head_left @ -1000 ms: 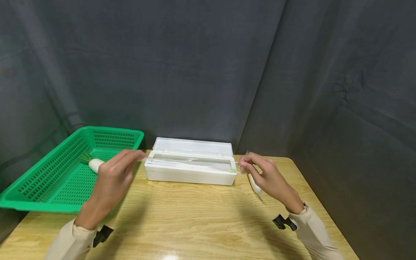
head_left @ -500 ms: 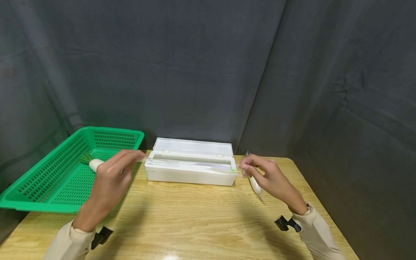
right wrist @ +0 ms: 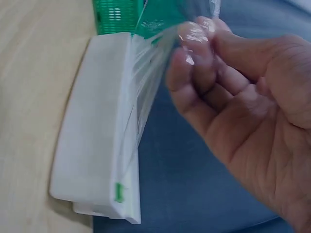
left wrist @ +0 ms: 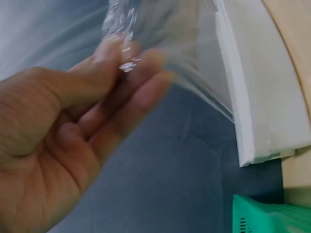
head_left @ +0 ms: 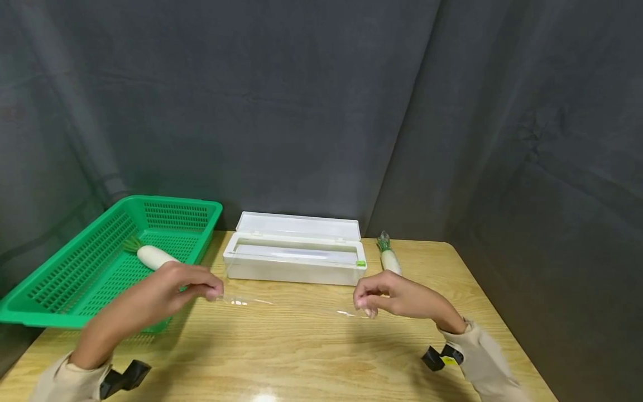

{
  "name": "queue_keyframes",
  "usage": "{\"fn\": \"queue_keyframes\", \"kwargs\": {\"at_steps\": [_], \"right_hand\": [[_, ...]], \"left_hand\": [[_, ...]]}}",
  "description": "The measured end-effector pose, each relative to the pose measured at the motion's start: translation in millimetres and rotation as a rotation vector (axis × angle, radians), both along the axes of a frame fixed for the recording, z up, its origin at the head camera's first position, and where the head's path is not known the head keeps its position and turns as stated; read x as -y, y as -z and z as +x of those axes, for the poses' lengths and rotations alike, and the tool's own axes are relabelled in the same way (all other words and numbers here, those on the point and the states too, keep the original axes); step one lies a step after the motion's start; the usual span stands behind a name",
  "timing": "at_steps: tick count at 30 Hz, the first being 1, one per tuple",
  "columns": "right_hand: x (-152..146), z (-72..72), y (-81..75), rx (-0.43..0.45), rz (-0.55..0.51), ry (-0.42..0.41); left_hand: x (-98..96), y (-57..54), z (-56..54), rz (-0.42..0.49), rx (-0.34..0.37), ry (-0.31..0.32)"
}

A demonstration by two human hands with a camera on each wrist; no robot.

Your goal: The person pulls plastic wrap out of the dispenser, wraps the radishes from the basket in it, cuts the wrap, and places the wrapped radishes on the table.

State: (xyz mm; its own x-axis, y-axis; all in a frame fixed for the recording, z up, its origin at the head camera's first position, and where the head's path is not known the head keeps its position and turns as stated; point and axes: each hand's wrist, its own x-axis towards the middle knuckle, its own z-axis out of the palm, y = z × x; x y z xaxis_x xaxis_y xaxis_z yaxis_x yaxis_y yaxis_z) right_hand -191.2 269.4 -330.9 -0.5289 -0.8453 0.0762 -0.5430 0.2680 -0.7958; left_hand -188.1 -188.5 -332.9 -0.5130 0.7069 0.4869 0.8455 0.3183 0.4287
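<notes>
Clear plastic wrap stretches between both hands and runs back to a white wrap dispenser box with its lid raised. My left hand pinches one corner of the film between thumb and fingers; in the left wrist view that bunched wrap shines at the fingertips. My right hand pinches the other corner, and the right wrist view shows the film slanting from those fingertips to the box. A green slider sits at the box's right end.
A green plastic basket on the left holds a white radish with green tops. Another radish lies right of the box, partly behind my right hand. Dark curtains stand behind the wooden table.
Both hands have come toward me and lower, drawing the wrap out from the box over the table. The right-hand radish shows more now. The box and basket stay put.
</notes>
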Motion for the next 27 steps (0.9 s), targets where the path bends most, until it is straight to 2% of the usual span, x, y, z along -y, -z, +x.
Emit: {"fn": "queue_keyframes", "kwargs": {"at_steps": [2,4,7,11,14,18,23,27], "right_hand": [[2,0.9,6.2,0.027,0.021,-0.024],[5,1.5,12.8,0.054,0.046,-0.045],[10,2.4,22.8,0.077,0.080,-0.075],[13,3.2,32.1,0.084,0.105,-0.091],[13,3.3,32.8,0.086,0.105,-0.083],[10,3.6,25.5,0.083,0.085,-0.057],[6,4.2,11.8,0.032,0.048,-0.049],[2,5.5,2.6,0.010,0.010,-0.032]], "left_hand": [[-0.1,5.6,0.4,-0.065,0.100,0.046],[-2.3,10.7,2.3,-0.116,0.172,0.055],[-5.7,18.2,4.8,-0.149,0.214,0.074],[-8.4,23.9,6.1,-0.143,0.201,0.084],[-6.9,24.4,7.4,-0.130,0.167,0.056],[-2.2,22.0,10.1,-0.100,0.095,0.016],[-0.1,17.3,10.0,-0.038,0.048,0.041],[-0.2,13.4,10.2,-0.003,-0.025,0.038]]}}
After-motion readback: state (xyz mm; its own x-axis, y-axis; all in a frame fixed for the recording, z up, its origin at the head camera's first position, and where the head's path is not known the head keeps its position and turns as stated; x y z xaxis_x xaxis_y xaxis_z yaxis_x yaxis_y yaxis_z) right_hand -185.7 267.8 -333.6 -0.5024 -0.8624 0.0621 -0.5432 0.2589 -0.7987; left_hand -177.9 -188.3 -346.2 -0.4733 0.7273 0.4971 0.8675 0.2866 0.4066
